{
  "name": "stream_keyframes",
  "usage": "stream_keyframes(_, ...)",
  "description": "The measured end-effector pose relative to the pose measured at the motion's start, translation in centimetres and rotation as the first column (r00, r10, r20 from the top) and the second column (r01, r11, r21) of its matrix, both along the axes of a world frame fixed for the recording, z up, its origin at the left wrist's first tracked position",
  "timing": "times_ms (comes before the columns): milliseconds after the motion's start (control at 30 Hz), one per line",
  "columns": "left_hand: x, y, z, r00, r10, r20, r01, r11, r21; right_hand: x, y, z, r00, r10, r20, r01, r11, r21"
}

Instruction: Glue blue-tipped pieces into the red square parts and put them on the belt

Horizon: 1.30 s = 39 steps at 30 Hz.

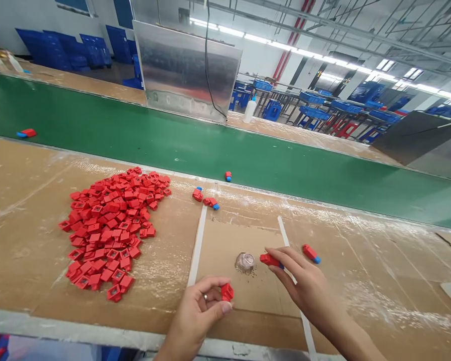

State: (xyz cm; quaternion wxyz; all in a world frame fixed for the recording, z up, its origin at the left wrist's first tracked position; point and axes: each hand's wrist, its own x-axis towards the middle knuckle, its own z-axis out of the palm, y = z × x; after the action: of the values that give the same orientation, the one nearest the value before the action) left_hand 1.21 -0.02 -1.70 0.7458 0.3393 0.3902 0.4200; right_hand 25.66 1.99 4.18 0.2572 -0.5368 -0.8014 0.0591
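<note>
My left hand (201, 306) pinches a small red plastic piece (227, 291) between thumb and forefinger near the table's front edge. My right hand (298, 281) holds a red piece with a blue end (269, 260) in its fingertips, just right of a small round metal fixture (245, 261) on the cardboard mat. A red-and-blue assembled piece (311, 253) lies just beyond my right hand. A big heap of red pieces (110, 228) lies to the left.
A green conveyor belt (278, 165) runs behind the table and carries red-and-blue pieces (228, 176) (26, 133). More assembled pieces (206, 197) lie by its near edge. A metal box (184, 70) stands behind. Blue crates and benches fill the background.
</note>
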Motion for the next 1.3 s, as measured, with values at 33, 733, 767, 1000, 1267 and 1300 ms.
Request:
stream_keyframes(33,0.0,0.0,0.1,1.0,-0.003,0.005,0.003,1.0,0.001,-0.3,0.1,0.0,1.0,0.005,0.017,-0.005,1.0,0.004)
stream_keyframes(733,-0.3,-0.2,0.2,0.996,-0.04,0.077,0.04,0.999,-0.007,-1.2,0.4,-0.3,0.999,0.018,0.043,-0.017,0.999,-0.031)
stream_keyframes(767,-0.3,-0.2,0.3,0.996,-0.033,0.082,0.034,0.999,-0.005,-1.3,0.4,-0.1,1.0,0.004,0.027,-0.004,1.0,-0.019)
stream_keyframes(1000,-0.3,-0.3,0.2,0.993,-0.042,0.113,0.041,0.999,0.015,-4.0,-2.3,1.2,0.945,-0.079,-0.317,0.037,0.99,-0.136)
stream_keyframes(1267,-0.5,-0.3,0.7,0.992,-0.076,0.105,0.069,0.995,0.067,-7.4,-4.7,-2.6,0.73,-0.195,-0.655,-0.091,0.922,-0.376)
stream_keyframes(1300,-0.5,-0.3,0.9,0.991,-0.08,0.107,0.072,0.995,0.071,-7.4,-4.7,-2.8,0.719,-0.205,-0.664,-0.102,0.914,-0.393)
